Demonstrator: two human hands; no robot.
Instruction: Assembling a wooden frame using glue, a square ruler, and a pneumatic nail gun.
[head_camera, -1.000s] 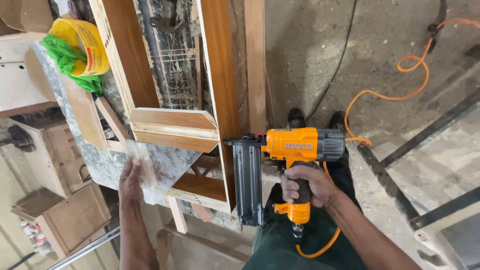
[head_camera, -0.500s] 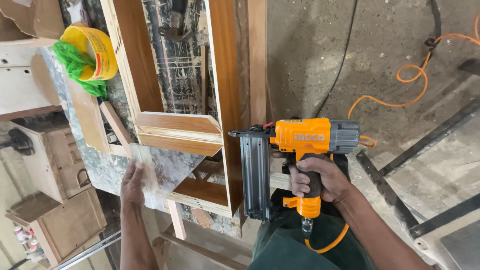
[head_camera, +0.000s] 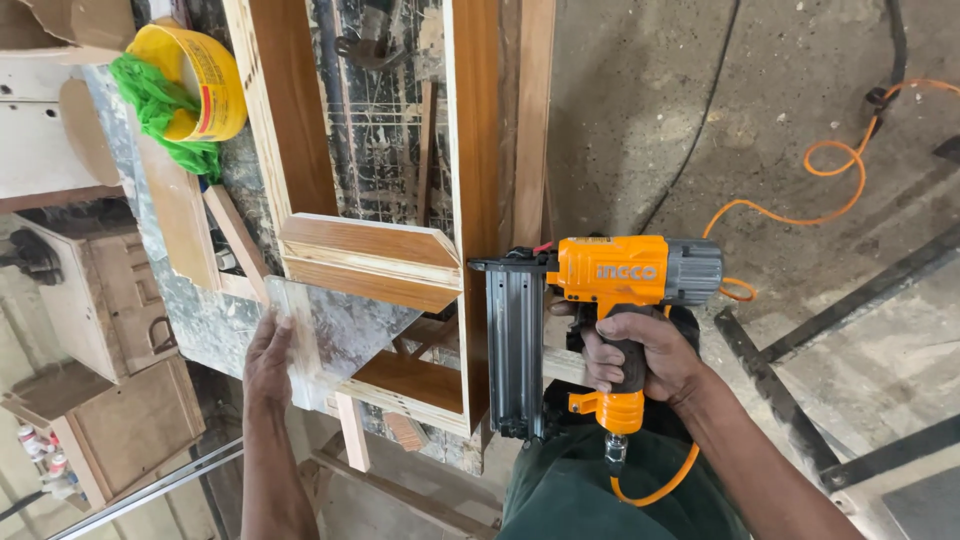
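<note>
Head camera looks down on a cluttered workbench. At far left a yellow plastic tub (head_camera: 205, 85) sits on a green rag (head_camera: 160, 110), with loose wooden offcuts (head_camera: 185, 215) below it. Next comes the left hand (head_camera: 268, 358), laid flat with fingers spread on a pale plywood panel (head_camera: 335, 335) at the near corner of a wooden frame (head_camera: 475, 190); it presses rather than grips. Just above that panel a short mitred board (head_camera: 370, 260) lies across the frame, its pointed end reaching the frame's right rail. Beside that rail, on its outer face, stands an orange pneumatic nail gun (head_camera: 610, 275), its grey magazine (head_camera: 515, 350) hanging straight down, the nose touching or very nearly touching the wood; the contact itself is hard to make out. The right hand (head_camera: 640, 355) is wrapped tight around the gun's handle. An orange air hose (head_camera: 830, 175) curls over the concrete floor (head_camera: 650, 110) at right, beside dark metal bars (head_camera: 850, 300).
</note>
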